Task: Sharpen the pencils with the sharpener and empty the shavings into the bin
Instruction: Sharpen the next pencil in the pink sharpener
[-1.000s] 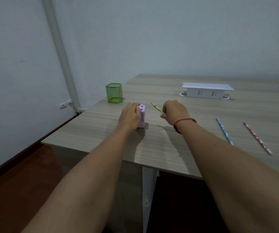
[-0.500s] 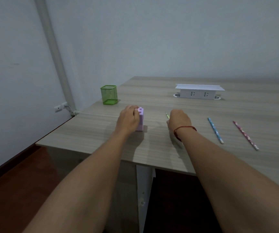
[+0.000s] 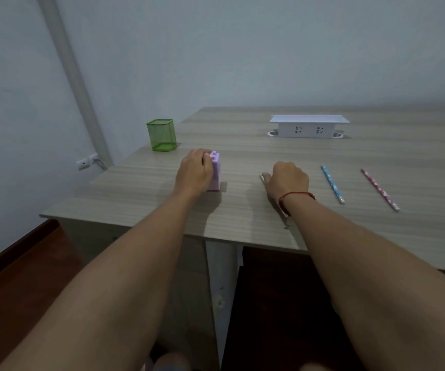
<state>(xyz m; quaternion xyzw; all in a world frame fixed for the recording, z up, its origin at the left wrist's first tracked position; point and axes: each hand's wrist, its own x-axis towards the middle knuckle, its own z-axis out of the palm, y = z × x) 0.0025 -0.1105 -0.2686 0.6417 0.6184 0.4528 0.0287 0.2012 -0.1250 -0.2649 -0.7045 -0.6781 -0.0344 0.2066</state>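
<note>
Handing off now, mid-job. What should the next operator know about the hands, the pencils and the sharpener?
Left hand grips the purple sharpener, upright on the table.
Right hand rests on the table, curled over a pencil; only its tip shows.
Blue pencil and red pencil lie to its right; green mesh cup back left.
Which are sharpened: cannot tell. Left: sharpen any blunt ones, empty shavings.

Left hand (image 3: pixel 194 171) and right hand (image 3: pixel 288 178) curled (knuckles up).
</note>
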